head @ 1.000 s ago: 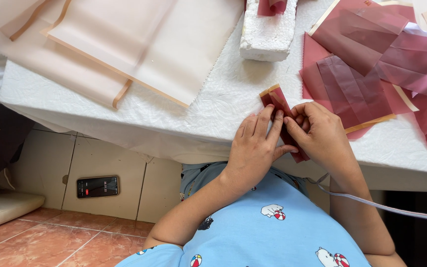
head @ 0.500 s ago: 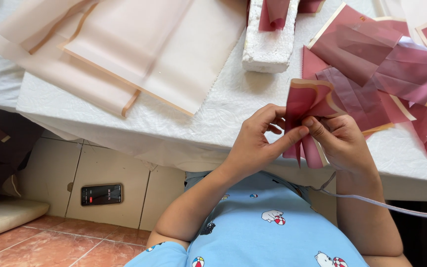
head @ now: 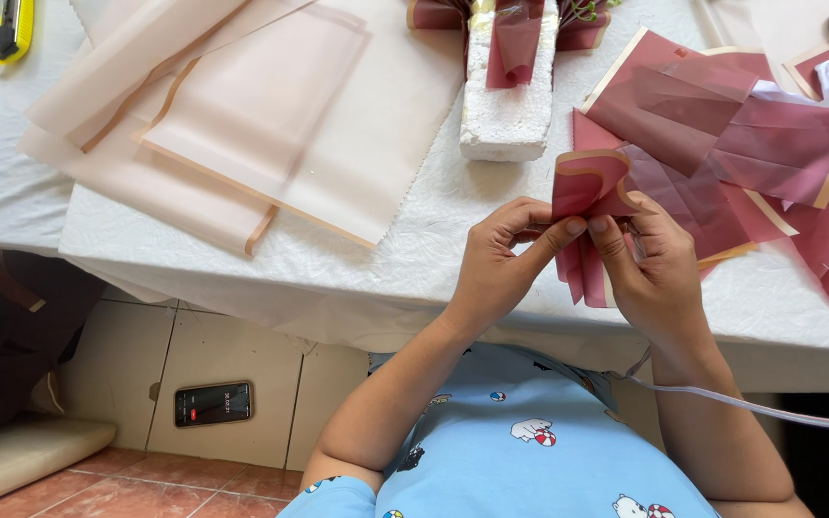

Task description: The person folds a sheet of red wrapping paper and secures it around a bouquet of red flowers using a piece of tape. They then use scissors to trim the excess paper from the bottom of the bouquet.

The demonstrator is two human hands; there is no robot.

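Now the dark red folded sheet [head: 589, 184] stands higher and more opened than before, pinched between the left hand [head: 499, 264] and right hand [head: 652, 264]; its lower folds are hidden behind the fingers [head: 551, 235].

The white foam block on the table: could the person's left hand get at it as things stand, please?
Probably yes: the foam block stands just beyond the left hand across bare tablecloth, but that hand is pinching the folded red sheet.

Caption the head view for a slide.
Both hands, left hand and right hand, pinch a folded dark-red sheet over the white table.
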